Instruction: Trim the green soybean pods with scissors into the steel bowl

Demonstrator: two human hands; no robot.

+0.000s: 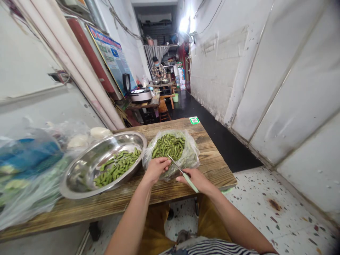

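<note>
My right hand (195,180) is closed round the light green handle of a pair of scissors (190,182). Their thin metal blades point up and left, with the tips beside the fingers of my left hand (156,168). That hand is pinched over the near edge of a clear plastic bag, on what looks like an edamame pod, mostly hidden by the fingertips. The opened bag (191,150) lies on the wooden table and is full of green edamame pods (170,146). Left of it stands a wide steel basin (90,156) with a smaller heap of pods (119,166) inside.
Plastic bags with green vegetables (29,170) cover the left part of the wooden table (212,166). A green-and-white QR card (194,120) lies at its far corner. Beyond stand a rice cooker (141,95), a wooden stool (164,109) and a person (158,71) behind metal bowls.
</note>
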